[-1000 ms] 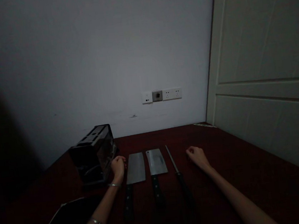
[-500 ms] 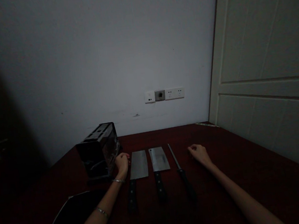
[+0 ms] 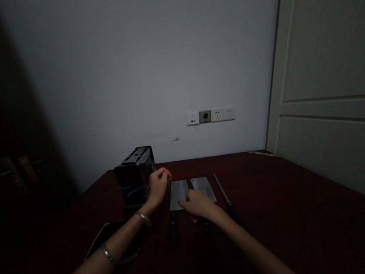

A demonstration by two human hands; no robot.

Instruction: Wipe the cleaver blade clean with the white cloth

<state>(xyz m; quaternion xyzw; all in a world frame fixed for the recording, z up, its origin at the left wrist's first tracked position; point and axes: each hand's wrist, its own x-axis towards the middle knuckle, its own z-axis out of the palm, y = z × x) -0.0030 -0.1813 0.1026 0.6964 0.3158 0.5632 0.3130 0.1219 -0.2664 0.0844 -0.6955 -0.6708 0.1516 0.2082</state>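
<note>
Two cleavers lie side by side on the dark red table, blades away from me: a left cleaver and a right cleaver. Right of them is a sharpening steel with a black handle. My right hand is over the cleavers, partly covering the right one; its fingers are bent but apart, holding nothing visible. Raised beside the left cleaver's blade, my left hand has its fingers curled in, with nothing showing in them. Just behind it stands a black knife block with slots on top.
A dark cloth or pad with a pale edge lies partly under my left forearm. A wall with sockets rises behind the table. A pale panelled door is on the right, and a thin strip lies at the back right.
My right hand has moved left from beyond the sharpening steel to over the cleavers. My left hand has lifted somewhat. The whole view has shifted, with the table things appearing further right.
</note>
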